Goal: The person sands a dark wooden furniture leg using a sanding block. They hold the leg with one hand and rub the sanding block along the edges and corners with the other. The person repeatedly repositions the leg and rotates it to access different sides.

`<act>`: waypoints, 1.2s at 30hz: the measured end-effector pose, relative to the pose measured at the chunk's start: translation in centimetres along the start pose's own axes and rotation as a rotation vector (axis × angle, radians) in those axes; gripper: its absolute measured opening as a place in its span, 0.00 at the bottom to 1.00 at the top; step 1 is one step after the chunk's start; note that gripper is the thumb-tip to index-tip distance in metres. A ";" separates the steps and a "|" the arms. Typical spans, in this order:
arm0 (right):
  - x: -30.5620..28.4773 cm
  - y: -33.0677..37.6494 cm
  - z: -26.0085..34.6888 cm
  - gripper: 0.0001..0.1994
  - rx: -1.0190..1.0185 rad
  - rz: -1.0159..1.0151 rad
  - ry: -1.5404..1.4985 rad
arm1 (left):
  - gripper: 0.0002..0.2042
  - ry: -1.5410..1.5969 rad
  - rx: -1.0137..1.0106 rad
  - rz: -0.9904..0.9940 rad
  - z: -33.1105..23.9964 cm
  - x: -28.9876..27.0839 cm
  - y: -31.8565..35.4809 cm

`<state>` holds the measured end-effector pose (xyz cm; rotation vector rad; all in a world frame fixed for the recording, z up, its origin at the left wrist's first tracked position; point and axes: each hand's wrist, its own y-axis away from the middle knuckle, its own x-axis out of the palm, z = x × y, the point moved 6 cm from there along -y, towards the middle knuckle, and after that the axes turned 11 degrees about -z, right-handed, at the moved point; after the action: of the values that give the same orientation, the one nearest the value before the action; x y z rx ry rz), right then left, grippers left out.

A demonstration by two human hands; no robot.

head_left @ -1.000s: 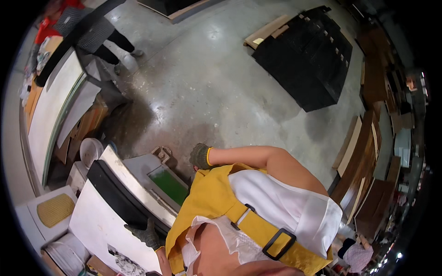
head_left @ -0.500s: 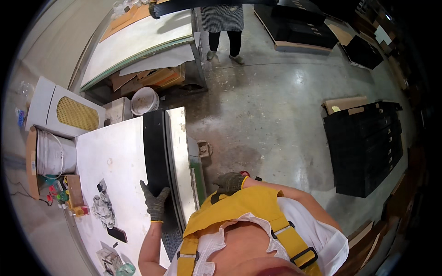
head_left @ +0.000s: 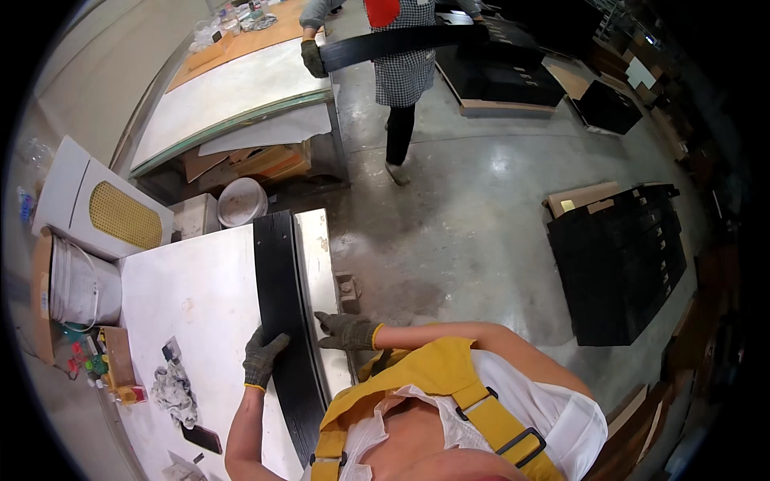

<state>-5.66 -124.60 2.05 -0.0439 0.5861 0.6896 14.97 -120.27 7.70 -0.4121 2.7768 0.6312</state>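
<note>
So I've got both gloved hands on this long black board [head_left: 282,321] lying flat on the white-topped workbench [head_left: 192,313]. My left hand [head_left: 261,358] is wrapped over its left edge, fingers curled down on the top face. My right hand [head_left: 345,330] sits just across from it on the right edge, fingers spread flat rather than clenched. The board runs away from my grip toward the far end of the bench, and back past my apron. Off to the left of my left hand there's a crumpled rag [head_left: 171,395] and a dark phone [head_left: 202,438], with a white bucket [head_left: 80,282] further out. Well beyond my hands, another person [head_left: 401,56] carries a similar black board [head_left: 401,42].
</note>
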 end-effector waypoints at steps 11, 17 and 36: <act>-0.9 -1.7 1.0 0.55 0.215 0.322 -0.227 | 0.33 -0.113 -0.070 -0.058 0.2 -1.0 -2.2; 0.2 -1.5 0.2 0.52 0.332 0.338 -0.520 | 0.26 -0.047 -0.150 -0.123 4.9 -1.8 -4.0; -4.4 -0.3 2.4 0.26 0.233 0.536 -0.241 | 0.22 -0.213 -0.262 0.012 0.6 2.1 -2.6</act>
<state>-7.00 -126.88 6.27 0.4224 0.4419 1.1220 14.00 -122.66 5.58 -0.3567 2.5053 0.9856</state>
